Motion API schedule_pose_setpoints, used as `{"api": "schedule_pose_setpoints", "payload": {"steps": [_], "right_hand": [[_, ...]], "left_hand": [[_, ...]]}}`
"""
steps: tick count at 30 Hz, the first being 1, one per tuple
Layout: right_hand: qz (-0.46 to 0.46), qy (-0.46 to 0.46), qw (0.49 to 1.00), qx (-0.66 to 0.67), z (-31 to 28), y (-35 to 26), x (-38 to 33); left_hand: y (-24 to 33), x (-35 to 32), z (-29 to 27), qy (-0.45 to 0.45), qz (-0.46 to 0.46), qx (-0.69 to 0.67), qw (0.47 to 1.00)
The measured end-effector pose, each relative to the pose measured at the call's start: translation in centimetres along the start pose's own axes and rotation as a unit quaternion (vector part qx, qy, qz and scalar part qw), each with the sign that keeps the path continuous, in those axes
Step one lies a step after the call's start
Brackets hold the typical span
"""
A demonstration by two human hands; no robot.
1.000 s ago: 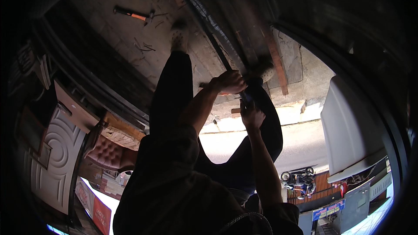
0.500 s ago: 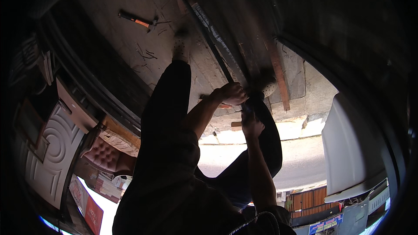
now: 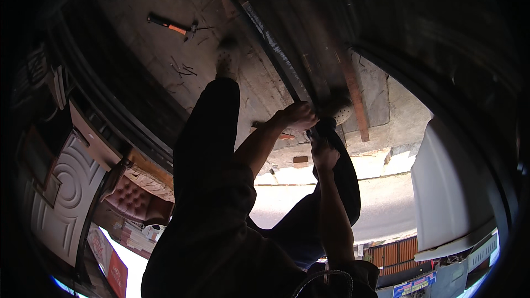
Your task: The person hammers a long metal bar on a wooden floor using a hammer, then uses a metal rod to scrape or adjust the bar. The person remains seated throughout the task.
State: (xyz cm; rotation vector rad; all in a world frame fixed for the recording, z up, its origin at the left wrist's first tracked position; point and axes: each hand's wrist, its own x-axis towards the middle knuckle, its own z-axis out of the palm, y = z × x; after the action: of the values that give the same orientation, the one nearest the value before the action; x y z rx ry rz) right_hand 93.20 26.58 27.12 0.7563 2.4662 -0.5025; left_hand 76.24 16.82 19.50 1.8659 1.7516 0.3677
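My left hand is closed in a fist at the edge of a long dark metal bar that runs across the concrete floor. My right hand is just below it, fingers up against a dark shape beside my light perforated shoe. What that hand grips is lost in shadow. My other shoe stands further off on the floor, and my dark trouser legs fill the middle of the view.
A hammer with an orange handle lies on the floor to the upper left. A rusty strip lies beside the bar. A white carved panel, a tufted red seat and a white vehicle stand around.
My head has tilted a little, so the whole scene shifts in the picture. Both hands stay at the same spot on the bar beside my shoe.
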Motion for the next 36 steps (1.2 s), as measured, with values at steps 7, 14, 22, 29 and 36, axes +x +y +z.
{"api": "schedule_pose_setpoints", "payload": {"steps": [7, 14, 22, 29, 36], "right_hand": [[-0.021, 0.049, 0.999, 0.011, 1.2, 1.6, 1.2], [-0.010, -0.079, 0.996, 0.046, -4.6, 1.2, 4.2], [0.022, -0.037, 0.999, 0.016, -0.7, -1.3, 0.1], [-0.133, 0.081, 0.987, 0.040, 0.2, -2.3, 1.5], [0.025, -0.057, 0.997, 0.052, 2.1, -2.2, -0.8]], "left_hand": [[-1.0, 1.2, 1.2, 0.157, 0.041, 0.086, 0.983], [-0.6, 4.4, 0.7, 0.055, -0.021, -0.027, 0.998], [0.2, -0.8, 0.9, 0.113, 0.024, 0.027, 0.993], [-0.8, -2.0, 1.9, 0.211, 0.029, 0.099, 0.972], [0.2, -2.7, 1.5, -0.032, -0.033, -0.023, 0.999]]}}
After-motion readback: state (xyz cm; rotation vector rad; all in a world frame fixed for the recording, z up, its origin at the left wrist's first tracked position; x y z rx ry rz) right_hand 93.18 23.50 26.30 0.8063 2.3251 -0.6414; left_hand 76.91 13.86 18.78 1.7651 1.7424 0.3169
